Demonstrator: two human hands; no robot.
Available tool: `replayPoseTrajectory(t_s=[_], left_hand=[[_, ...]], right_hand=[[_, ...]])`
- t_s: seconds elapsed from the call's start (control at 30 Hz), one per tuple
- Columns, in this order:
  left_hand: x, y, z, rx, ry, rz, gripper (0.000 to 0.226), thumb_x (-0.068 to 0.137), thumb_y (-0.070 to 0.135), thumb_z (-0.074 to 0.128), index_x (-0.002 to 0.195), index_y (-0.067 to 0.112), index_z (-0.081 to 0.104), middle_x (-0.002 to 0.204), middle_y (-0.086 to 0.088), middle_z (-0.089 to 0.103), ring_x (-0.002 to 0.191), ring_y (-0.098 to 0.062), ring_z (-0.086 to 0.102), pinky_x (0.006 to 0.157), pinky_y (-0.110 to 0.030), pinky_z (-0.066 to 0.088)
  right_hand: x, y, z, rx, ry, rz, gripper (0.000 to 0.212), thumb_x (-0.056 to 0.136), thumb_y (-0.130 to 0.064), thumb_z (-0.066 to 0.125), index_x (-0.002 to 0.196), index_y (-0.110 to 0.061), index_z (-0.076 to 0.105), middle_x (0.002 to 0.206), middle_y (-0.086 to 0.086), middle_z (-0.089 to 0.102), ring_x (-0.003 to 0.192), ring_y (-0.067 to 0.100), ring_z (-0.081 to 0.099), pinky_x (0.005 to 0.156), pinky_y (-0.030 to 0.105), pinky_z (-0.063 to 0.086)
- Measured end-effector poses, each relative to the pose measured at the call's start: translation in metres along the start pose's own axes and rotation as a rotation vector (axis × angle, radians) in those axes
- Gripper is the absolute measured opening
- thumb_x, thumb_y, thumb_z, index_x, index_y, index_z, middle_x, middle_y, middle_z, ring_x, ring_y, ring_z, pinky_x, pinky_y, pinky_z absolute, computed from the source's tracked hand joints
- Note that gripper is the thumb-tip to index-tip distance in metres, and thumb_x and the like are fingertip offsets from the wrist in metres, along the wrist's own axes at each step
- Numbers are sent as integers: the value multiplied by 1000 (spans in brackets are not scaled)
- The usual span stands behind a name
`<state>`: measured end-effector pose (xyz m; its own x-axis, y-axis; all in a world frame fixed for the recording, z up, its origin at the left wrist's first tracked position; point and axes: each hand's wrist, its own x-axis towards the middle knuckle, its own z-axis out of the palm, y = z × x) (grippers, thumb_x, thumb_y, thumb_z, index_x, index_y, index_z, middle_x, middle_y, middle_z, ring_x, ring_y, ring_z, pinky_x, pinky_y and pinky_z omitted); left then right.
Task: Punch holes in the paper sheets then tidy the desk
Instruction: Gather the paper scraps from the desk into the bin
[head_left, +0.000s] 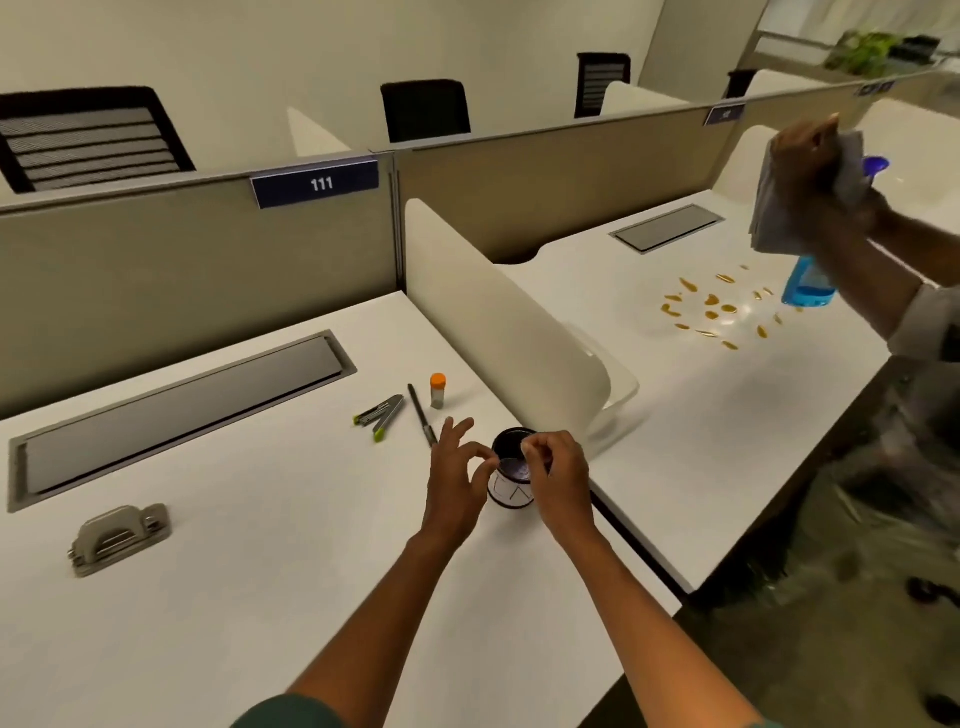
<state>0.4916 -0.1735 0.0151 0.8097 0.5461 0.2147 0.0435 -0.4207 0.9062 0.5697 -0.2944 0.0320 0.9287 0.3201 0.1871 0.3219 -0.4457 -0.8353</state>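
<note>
the long white desk (218, 597) fills the lower left of the frame. at far left on it sits the grey metal hole punch (120, 538). at centre, the left hand (457, 483) and right hand (558, 475) each pinch the rim of a small dark-rimmed round cup (511, 483) with thumb and forefinger. above them lie a black pen (422, 414) and an orange-capped glue stick (438, 391).

Bare forearms (644, 613), dark green sleeves (291, 712) at the elbows

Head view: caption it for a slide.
Both hands at a dark cup; hole punch sits left.
</note>
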Motion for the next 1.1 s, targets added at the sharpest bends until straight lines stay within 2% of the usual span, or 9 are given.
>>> replayPoseTrajectory(t_s=[0.13, 0.33, 0.53, 0.73, 0.83, 1.0, 1.1], left_hand=[[13, -1, 19, 20, -42, -30, 9, 92, 11, 62, 88, 19, 64, 149, -3, 41, 149, -17, 14, 120, -48, 15], [24, -4, 35, 81, -73, -56, 8, 94, 12, 59, 95, 14, 66, 153, -3, 37, 150, -16, 12, 121, -42, 8], [32, -11, 41, 121, -76, -66, 9, 93, 13, 59, 93, 15, 67, 153, -3, 36, 150, -17, 11, 121, -45, 9], [37, -15, 45, 225, -90, -64, 16, 95, 14, 58, 99, 13, 73, 155, -7, 35, 150, -21, 11, 120, -42, 6], [38, -18, 44, 288, -100, -44, 17, 95, 16, 59, 102, 15, 74, 154, -8, 36, 149, -23, 13, 119, -42, 9], [35, -16, 43, 329, -74, -32, 11, 87, 18, 69, 95, 20, 77, 150, -5, 42, 146, -26, 21, 113, -32, 16], [34, -15, 42, 328, -50, -27, 7, 82, 21, 75, 88, 20, 76, 148, -5, 45, 144, -26, 25, 113, -32, 18]], right_hand=[[18, 16, -4, -130, -17, -88, 5, 91, -15, 62, 92, -13, 66, 95, -2, 56, 93, 18, 52, 79, 27, 46], [31, 34, -1, -208, -47, -164, 2, 88, -13, 66, 88, -13, 68, 112, 0, 56, 101, 17, 50, 84, 27, 46], [34, 46, -1, -195, -88, -157, 6, 89, -16, 66, 91, -17, 71, 128, -4, 53, 115, 14, 48, 92, 24, 44], [36, 51, 0, -206, -98, -142, 12, 91, -18, 63, 95, -15, 73, 129, -2, 54, 117, 17, 48, 97, 35, 48], [37, 51, -1, -218, -121, -135, 11, 89, -18, 65, 94, -16, 74, 129, -2, 54, 117, 18, 48, 97, 37, 47], [39, 48, -3, -259, -128, -127, 8, 79, -19, 77, 87, -21, 77, 121, -2, 58, 113, 19, 51, 92, 39, 48], [40, 45, -3, -281, -120, -116, 12, 78, -20, 78, 89, -20, 77, 117, -3, 59, 110, 19, 51, 91, 39, 49]])
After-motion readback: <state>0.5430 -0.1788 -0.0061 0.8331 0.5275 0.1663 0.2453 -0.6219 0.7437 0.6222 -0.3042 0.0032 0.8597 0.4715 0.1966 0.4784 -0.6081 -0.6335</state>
